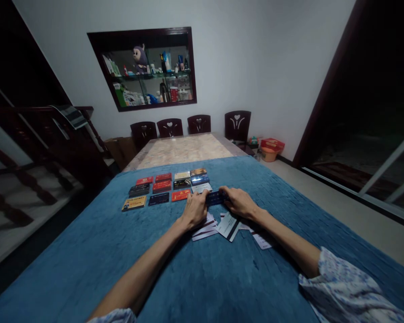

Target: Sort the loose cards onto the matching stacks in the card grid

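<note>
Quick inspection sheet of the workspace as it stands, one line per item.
Surface: blue cloth covers the near part of the table; bare patterned tabletop beyond.
Job's things: dark blue card held flat between both hands; grid of cards laid face up in rows ahead.
Clutter: loose pile of cards under the wrists, some showing a magnetic stripe.
Hands: left hand and right hand each grip one end of the dark blue card.
Cables: nothing seen.
Surroundings: four chairs at the far end, wall shelf with bottles and a plush toy, staircase on the left, red basin on the floor.
</note>
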`<act>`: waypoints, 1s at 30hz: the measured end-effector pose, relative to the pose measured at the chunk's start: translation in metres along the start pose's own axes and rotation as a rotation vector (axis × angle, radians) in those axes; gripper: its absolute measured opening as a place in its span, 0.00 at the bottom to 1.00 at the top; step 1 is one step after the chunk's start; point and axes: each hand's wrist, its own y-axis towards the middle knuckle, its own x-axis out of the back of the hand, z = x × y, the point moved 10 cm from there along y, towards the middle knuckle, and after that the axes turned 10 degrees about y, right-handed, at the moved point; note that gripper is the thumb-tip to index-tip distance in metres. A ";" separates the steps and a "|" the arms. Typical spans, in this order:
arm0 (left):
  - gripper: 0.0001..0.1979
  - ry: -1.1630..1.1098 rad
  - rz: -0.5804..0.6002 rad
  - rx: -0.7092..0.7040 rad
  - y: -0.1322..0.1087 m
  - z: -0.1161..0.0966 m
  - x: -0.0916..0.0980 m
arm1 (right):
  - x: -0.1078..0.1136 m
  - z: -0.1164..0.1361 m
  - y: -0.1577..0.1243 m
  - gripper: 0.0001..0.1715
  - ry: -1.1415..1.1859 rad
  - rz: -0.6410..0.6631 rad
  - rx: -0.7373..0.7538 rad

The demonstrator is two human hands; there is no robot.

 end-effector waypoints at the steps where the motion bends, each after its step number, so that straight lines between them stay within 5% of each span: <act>1: 0.23 -0.003 0.001 0.004 0.000 0.000 0.000 | -0.001 0.000 0.000 0.28 0.009 -0.004 0.007; 9: 0.22 -0.099 -0.002 0.060 0.002 0.004 0.003 | -0.002 -0.001 0.006 0.34 0.076 -0.033 0.065; 20: 0.27 -0.121 0.014 0.043 0.006 0.010 0.005 | 0.006 0.005 0.010 0.29 -0.049 0.027 0.046; 30: 0.25 -0.108 0.004 0.116 0.015 0.037 0.019 | 0.015 0.019 0.041 0.29 -0.131 0.087 0.065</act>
